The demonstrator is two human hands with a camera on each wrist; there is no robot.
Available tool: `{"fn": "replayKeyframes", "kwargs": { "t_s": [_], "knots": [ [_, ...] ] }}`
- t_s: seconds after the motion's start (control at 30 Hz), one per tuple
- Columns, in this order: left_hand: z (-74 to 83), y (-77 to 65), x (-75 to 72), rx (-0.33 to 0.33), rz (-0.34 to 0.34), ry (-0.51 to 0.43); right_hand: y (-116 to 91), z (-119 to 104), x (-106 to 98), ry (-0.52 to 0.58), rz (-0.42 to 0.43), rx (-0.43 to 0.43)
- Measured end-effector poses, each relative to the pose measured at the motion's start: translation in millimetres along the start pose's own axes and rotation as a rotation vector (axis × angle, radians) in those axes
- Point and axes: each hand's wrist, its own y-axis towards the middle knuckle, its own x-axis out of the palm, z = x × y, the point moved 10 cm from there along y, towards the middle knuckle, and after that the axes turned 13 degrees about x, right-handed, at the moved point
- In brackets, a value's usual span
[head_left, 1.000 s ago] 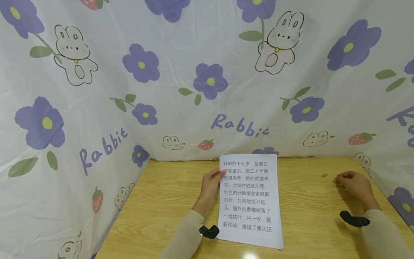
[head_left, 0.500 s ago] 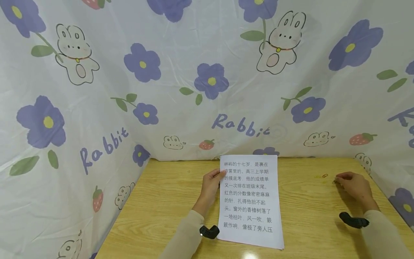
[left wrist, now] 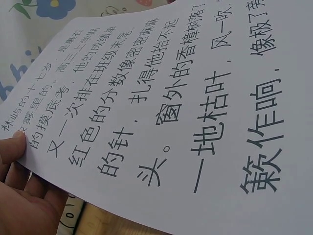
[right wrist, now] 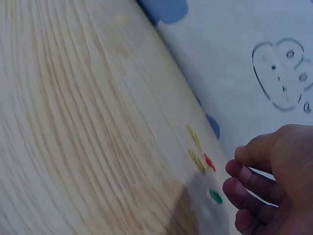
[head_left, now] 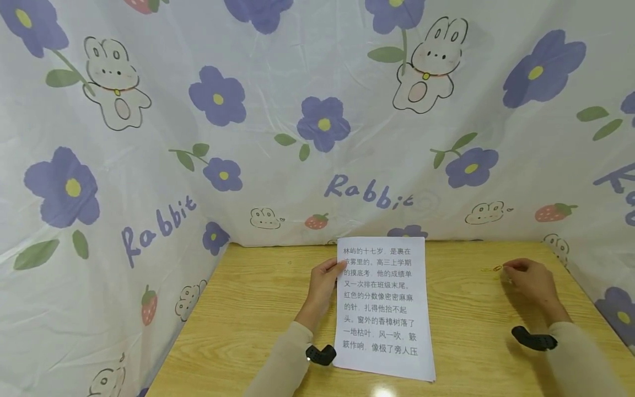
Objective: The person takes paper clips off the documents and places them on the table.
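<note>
My left hand (head_left: 323,286) holds a sheet of printed paper (head_left: 382,309) by its left edge. In the left wrist view, the thumb lies on the front of the paper (left wrist: 161,117) and the other fingers are behind it. Over the right part of the table my right hand (head_left: 533,281) hovers beside some small paper clips. The right wrist view has two yellow paper clips (right wrist: 197,160), a red paper clip (right wrist: 209,162) and a green paper clip (right wrist: 215,196) on the wood. The right fingers (right wrist: 239,188) are loosely bent, apart from the clips, with nothing visible between them.
A wooden table (head_left: 248,320) spreads under both hands. Behind it hangs a white curtain (head_left: 278,182) with printed rabbits and purple flowers, meeting the table's back edge. Black camera mounts (head_left: 321,355) sit at both wrists.
My right hand has moved left, closer to the red and yellow paper clips. My left hand and the paper have stayed in place.
</note>
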Motion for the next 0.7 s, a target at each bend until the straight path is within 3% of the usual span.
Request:
{"fn": "replayKeyframes", "kwargs": {
  "t_s": [0.27, 0.5, 0.7],
  "knots": [
    [2.0, 0.8, 1.3, 0.009, 0.003, -0.003, -30.3, -56.9, 44.5, 0.076, -0.159, -0.101],
    [-0.9, 2.8, 3.6, 0.003, -0.004, -0.012, -71.8, -105.6, 86.7, 0.236, -0.375, -0.141],
    [-0.4, 4.6, 2.7, -0.004, 0.003, -0.006, -92.3, -121.1, 109.8, 0.307, -0.471, -0.126]
  ]
}}
